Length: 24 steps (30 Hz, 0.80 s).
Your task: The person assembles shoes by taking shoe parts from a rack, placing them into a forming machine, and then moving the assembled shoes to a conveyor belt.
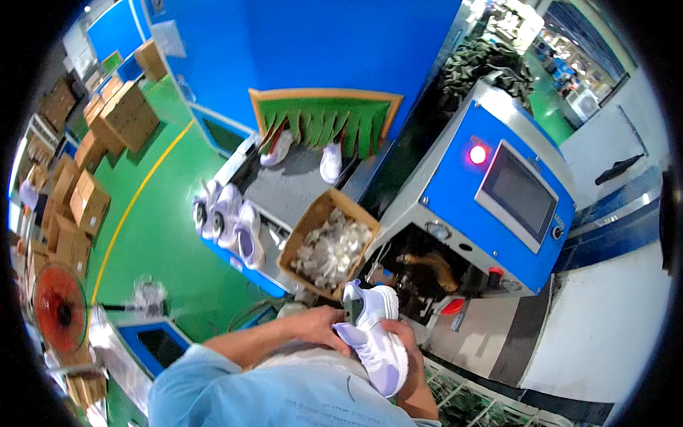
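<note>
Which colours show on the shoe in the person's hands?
The shoe is white with pale purple parts; it shows best in the head view.

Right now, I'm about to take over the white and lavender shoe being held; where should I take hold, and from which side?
The shoe is probably best taken by its heel, from the far side: that end points away from the person and juts past the left grip and right grip, both nearer its middle.

Single wide fisheye view, worn on head, looking down and outward; shirt very near at bottom edge, shoe close at lower center, boxes far, upper left.
</note>
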Available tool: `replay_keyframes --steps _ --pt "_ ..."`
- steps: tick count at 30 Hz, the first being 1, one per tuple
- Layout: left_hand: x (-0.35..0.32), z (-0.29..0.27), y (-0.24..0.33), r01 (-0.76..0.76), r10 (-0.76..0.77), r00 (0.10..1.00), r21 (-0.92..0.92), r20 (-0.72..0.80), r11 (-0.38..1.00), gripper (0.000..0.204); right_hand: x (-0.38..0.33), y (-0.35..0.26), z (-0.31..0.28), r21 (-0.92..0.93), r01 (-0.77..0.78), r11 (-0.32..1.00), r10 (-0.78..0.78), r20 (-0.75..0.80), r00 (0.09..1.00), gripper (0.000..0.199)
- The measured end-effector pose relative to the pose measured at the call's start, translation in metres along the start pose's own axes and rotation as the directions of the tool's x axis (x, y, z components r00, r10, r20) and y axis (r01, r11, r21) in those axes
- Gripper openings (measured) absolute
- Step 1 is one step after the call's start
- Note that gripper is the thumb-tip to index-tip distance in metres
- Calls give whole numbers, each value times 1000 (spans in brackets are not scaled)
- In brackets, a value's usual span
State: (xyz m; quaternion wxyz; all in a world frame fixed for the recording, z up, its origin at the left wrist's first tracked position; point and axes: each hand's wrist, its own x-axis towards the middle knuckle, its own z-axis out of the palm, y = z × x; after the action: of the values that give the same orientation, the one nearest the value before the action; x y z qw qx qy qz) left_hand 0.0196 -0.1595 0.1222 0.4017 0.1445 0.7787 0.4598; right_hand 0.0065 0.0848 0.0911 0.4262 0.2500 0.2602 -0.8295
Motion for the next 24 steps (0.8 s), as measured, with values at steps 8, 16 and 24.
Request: replay_keyframes --steps 8,16,24 --pt "17 76 9 -44 24 999 -721 -37 692 18 -47 10 -73 131 509 851 -502 -82 861 64" --pt "92 92 -10 139 -12 990 -957 141 254 41 -69 3 -81 -599 400 694 -527 -43 849 96" --pt "84 62 -16 -120 124 992 -286 -4 951 37 -54 -7 -75 -618 521 589 -773 -244 585 87"
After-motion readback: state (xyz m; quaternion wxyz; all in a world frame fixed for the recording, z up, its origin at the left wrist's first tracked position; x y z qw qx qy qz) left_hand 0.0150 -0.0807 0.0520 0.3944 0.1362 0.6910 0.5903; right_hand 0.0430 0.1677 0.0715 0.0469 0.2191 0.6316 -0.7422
